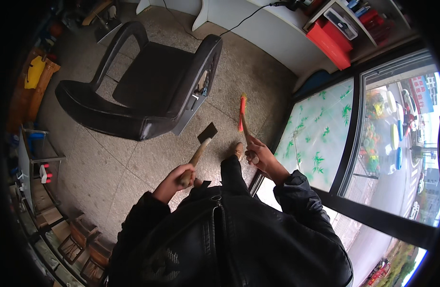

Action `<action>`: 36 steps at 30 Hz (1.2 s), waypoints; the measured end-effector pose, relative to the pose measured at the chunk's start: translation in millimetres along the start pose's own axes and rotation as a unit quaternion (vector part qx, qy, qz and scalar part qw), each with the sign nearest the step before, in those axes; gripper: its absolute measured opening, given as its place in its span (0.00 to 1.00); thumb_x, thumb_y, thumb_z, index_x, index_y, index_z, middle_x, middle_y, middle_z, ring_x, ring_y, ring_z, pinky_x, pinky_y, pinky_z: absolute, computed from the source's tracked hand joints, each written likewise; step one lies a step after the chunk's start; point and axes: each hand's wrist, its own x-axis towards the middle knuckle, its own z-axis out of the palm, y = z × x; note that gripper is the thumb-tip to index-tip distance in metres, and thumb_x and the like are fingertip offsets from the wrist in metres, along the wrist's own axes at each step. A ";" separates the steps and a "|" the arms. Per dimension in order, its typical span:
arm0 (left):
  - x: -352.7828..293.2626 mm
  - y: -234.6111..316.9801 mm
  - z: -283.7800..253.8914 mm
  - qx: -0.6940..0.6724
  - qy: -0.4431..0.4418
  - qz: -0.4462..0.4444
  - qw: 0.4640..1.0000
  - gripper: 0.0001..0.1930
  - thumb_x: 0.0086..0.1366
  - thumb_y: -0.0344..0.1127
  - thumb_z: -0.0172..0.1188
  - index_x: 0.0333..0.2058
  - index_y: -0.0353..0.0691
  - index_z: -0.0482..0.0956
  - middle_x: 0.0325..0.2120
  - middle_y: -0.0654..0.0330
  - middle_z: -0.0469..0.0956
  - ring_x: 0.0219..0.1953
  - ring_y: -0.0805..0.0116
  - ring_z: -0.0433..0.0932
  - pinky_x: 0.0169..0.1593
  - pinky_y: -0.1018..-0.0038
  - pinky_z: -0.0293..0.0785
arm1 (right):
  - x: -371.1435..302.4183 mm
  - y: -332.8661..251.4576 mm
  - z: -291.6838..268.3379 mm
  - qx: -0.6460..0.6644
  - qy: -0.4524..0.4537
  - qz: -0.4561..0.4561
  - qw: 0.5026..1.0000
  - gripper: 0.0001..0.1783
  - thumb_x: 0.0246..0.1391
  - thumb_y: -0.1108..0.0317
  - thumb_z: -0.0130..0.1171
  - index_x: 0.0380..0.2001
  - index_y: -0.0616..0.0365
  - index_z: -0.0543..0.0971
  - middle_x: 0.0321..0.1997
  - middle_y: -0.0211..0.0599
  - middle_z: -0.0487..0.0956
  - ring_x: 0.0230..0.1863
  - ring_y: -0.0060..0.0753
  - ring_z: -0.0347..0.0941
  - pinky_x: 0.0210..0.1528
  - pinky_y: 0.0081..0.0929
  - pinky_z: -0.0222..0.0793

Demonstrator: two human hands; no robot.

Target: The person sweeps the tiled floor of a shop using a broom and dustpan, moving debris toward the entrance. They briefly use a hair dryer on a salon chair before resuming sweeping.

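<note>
My left hand (181, 176) is closed around the thick wooden handle of a dustpan (208, 132), whose dark, flat pan lies at floor level ahead of me. In my right hand (261, 154) is the wooden handle of a broom (242, 115). Its narrow orange-red head rests on the floor, with a yellowish tip pointing away from me. Pan and broom head are apart, the broom farther to the right. One tan shoe (238, 149) of mine shows between the two handles.
A black padded armchair (153, 81) with worn upholstery stands ahead on the left. Along the right runs a glass door (320, 124) with a green leaf pattern. A white counter (248, 33) with a red box (329, 44) is at the back. Shelves (31, 167) line the left.
</note>
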 end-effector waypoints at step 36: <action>243.8 418.1 297.1 -0.321 -0.183 0.104 0.923 0.17 0.48 0.32 0.56 0.34 0.34 0.61 0.30 0.53 0.63 0.35 0.62 0.67 0.44 0.68 0.70 | 395.1 -566.8 -52.1 -0.331 0.173 -0.265 0.889 0.16 0.50 0.70 0.47 0.43 0.62 0.72 0.26 0.36 0.73 0.20 0.26 0.69 0.18 0.21 0.66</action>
